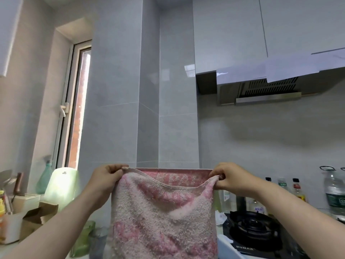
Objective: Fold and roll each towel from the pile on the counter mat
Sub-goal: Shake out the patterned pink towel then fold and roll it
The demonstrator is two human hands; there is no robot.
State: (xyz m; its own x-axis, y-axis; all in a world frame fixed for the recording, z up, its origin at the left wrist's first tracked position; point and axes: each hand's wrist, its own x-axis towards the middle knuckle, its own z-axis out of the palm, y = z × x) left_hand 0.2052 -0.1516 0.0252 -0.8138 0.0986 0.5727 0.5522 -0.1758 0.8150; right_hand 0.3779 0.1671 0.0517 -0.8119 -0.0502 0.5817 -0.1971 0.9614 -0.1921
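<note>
Both hands pinch the pink towel (162, 212) by its top corners — left hand (107, 177), right hand (232, 177) — holding it doubled, hanging in the air beside the stove (254, 232).

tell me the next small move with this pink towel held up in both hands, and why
Probably lower the pink towel down to lie flat, with both top corners pinched. The left hand and right hand hold it hanging in the air, two layers at the top, the front edge sagging; rolling likely needs it lying flat. The surface beneath is hidden.
</note>
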